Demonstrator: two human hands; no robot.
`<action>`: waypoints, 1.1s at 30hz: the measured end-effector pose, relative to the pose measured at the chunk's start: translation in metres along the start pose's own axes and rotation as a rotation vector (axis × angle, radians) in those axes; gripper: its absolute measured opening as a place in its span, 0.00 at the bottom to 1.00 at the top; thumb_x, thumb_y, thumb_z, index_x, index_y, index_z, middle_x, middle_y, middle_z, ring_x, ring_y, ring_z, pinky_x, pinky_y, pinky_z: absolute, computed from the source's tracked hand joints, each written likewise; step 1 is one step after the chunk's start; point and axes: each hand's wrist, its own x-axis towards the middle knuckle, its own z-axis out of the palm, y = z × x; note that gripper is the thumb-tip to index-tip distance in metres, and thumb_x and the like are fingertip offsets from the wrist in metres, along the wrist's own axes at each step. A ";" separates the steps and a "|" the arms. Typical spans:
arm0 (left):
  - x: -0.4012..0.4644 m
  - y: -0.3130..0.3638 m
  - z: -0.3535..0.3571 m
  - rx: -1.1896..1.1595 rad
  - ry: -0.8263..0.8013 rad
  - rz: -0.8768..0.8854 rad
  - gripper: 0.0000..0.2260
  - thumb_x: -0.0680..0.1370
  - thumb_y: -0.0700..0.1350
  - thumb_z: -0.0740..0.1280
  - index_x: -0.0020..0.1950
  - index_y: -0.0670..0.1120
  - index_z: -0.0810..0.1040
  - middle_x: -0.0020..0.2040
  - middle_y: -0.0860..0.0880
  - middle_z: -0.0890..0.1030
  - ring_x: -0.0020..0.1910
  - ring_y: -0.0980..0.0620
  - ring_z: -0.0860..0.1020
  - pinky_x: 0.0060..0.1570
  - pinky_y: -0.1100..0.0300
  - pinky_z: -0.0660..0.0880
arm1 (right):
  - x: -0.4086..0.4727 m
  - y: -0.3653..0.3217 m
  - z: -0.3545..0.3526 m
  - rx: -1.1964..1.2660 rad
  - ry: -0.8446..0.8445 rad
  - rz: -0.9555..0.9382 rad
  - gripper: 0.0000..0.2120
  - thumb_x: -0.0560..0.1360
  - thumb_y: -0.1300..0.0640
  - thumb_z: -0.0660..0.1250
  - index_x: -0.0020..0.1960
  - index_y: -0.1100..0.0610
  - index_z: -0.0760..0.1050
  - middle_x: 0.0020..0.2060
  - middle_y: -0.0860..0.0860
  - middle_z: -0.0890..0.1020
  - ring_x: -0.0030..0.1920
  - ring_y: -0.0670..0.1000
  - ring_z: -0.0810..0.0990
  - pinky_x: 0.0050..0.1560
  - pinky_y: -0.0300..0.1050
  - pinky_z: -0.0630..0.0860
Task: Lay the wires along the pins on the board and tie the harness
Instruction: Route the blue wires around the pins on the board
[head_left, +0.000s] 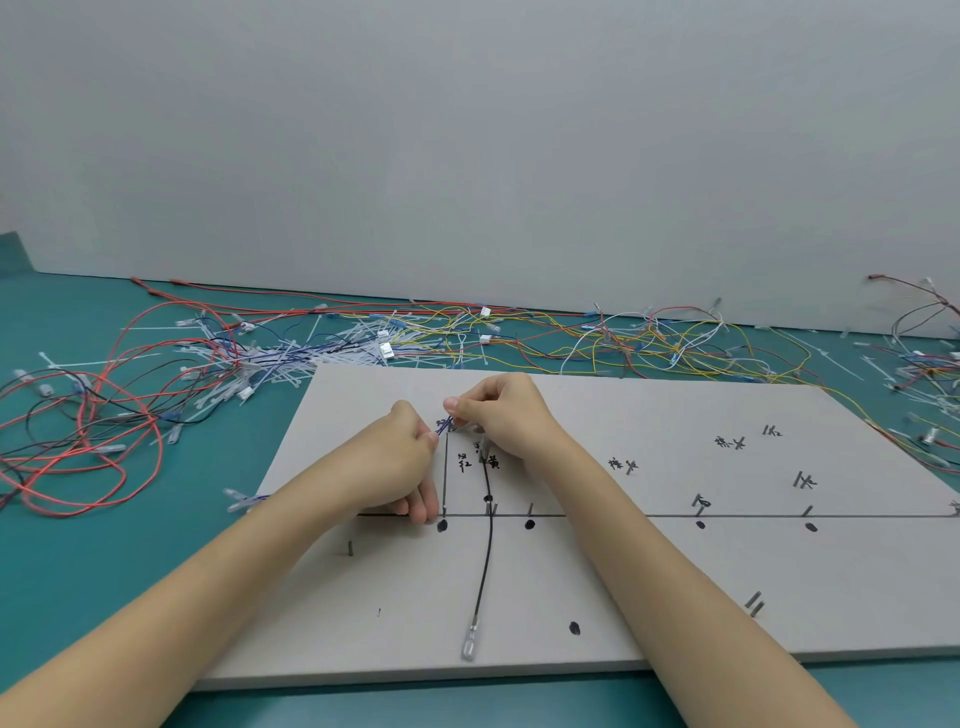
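A grey board (649, 571) lies on the teal table, marked with black lines, dots, handwritten labels and short metal pins (754, 603). A black wire (487, 551) runs down the board and ends in a clear terminal near the front edge. My left hand (400, 462) and my right hand (498, 415) meet at the board's upper left. Both pinch a thin blue wire (443, 427) between them, next to the vertical black line. The wire's far end under my right hand is hidden.
Loose red, black, yellow, white and blue wires (93, 415) and a heap of white cable ties (291, 358) cover the table behind and left of the board. More wires and ties (924, 364) lie at the far right. A grey wall stands behind.
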 end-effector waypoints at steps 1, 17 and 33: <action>0.000 0.000 0.000 -0.005 0.000 0.001 0.07 0.84 0.45 0.49 0.51 0.44 0.62 0.28 0.46 0.82 0.21 0.54 0.75 0.21 0.66 0.67 | 0.000 0.000 0.000 0.010 -0.007 0.007 0.08 0.73 0.57 0.73 0.41 0.62 0.81 0.35 0.52 0.82 0.32 0.44 0.74 0.35 0.40 0.72; -0.001 0.001 0.002 -0.069 -0.011 -0.014 0.06 0.84 0.45 0.49 0.51 0.43 0.62 0.27 0.45 0.82 0.21 0.52 0.76 0.20 0.65 0.69 | 0.003 -0.001 0.000 0.016 -0.027 0.037 0.08 0.73 0.56 0.74 0.39 0.60 0.80 0.33 0.51 0.81 0.32 0.46 0.75 0.36 0.38 0.72; -0.011 0.011 -0.003 0.033 -0.016 0.023 0.09 0.81 0.38 0.55 0.43 0.42 0.70 0.27 0.47 0.82 0.19 0.54 0.71 0.19 0.68 0.65 | 0.005 0.000 0.004 -0.043 0.003 0.071 0.08 0.69 0.57 0.77 0.40 0.62 0.82 0.34 0.54 0.82 0.33 0.50 0.77 0.38 0.43 0.74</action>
